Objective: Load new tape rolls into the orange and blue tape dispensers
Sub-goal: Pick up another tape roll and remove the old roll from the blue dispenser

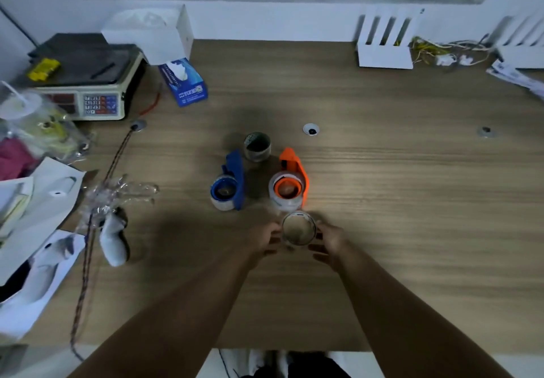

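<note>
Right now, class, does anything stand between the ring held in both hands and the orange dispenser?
Nothing lies between them: the ring, held by the left hand and right hand, sits just before the orange dispenser. Its hub, though, already carries a clear roll.

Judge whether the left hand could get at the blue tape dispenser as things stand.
Probably yes: only bare table lies between the left hand and the blue dispenser. It is busy, though; it and the right hand hold the tape roll, so it must let go first.

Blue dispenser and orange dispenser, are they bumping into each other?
Apart. The head view shows bare table between the blue dispenser and the orange dispenser.
</note>
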